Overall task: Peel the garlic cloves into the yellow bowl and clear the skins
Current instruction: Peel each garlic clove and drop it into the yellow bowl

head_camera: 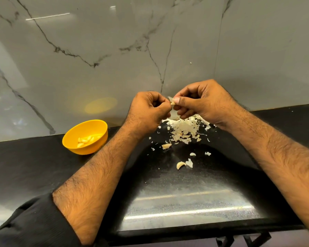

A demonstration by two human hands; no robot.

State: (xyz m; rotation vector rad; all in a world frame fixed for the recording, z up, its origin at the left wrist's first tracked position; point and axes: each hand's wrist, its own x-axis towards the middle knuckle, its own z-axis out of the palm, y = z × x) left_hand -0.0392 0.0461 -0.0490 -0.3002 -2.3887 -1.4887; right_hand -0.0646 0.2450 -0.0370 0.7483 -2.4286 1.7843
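A person stood at a black counter [43,168] against a grey marble wall [114,50], seen from above through their own eyes. Both bare forearms reached forward, and the hands met in the middle, raised a little above the counter. The left hand [148,111] was curled tight, its fingertips pinching a small garlic clove [172,103]. The right hand [202,102] was curled too, its thumb and fingers nipping the same clove and a scrap of papery skin at its top.

Directly beneath the hands lay a pile of white skins [184,129], with loose flakes scattered toward the viewer. Two more cloves rested on the counter, apparently still unpeeled — one [166,146] at the near edge of the pile, another [180,165] nearer the viewer, beside a curl of skin.

The yellow bowl [98,141] sat well to the left, near the wall, holding several peeled cloves [86,140].

The work appeared to be mid-peel — stripping the last skin from the held clove. The next move would likely call for pulling that skin free, letting it drop on the pile, then carrying the bare clove left to the bowl.
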